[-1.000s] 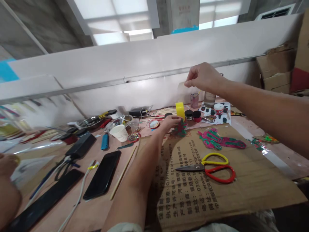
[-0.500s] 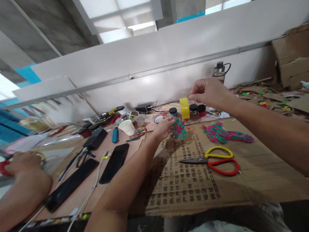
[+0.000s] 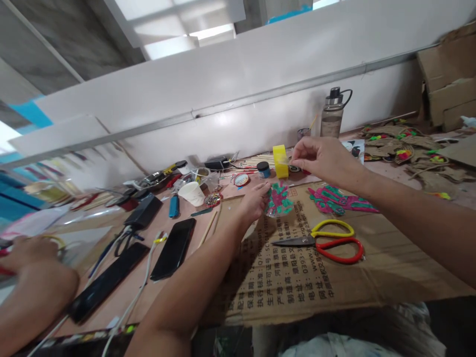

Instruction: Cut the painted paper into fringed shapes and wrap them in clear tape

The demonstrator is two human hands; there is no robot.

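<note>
A co-worker's hand rests at the worktop's left edge. The left hand, its grip pressed flat, holds down the green-and-pink cutout on the cardboard sheet mid-worktop. Toward the back edge, the right hand pinches the tape end beside the yellow tape roll.

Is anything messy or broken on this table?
Nothing looks broken or spilled. The bench is crowded: scissors lie open on the cardboard sheet, and a white cable trails off the front edge beside two phones.
</note>
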